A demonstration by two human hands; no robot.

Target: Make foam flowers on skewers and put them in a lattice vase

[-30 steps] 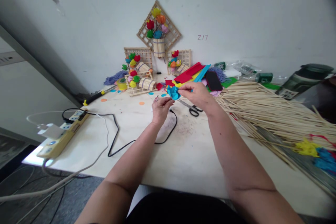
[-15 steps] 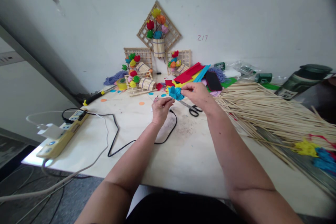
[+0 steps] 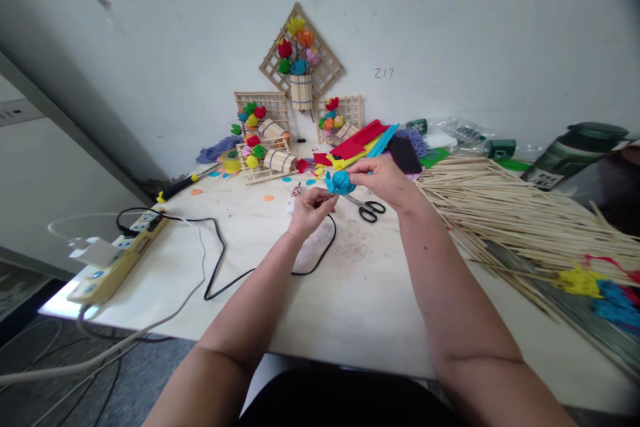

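Observation:
My right hand [image 3: 379, 177] pinches a small blue paper flower [image 3: 339, 182] and holds it above the far middle of the pale tabletop [image 3: 350, 293]. Just left of the flower, my left hand [image 3: 309, 207] has its fingers curled close to the flower's lower edge, over a small glue gun [image 3: 294, 195] whose black cord [image 3: 220, 260] runs off to the left. Whether the left fingers touch the flower I cannot tell. Black-handled scissors [image 3: 367, 208] lie on the table right under my right hand.
Stick frames with paper flowers [image 3: 263, 140] lean on the back wall, one frame [image 3: 301, 60] hanging higher. Coloured paper sheets [image 3: 363, 140] lie behind my hands. A big heap of thin wooden sticks [image 3: 505, 213] fills the right side. A power strip [image 3: 120, 250] sits at the left edge.
The blue flower has been turned and folded tighter in my right fingers and shifted slightly right. My left hand has curled in closer below it.

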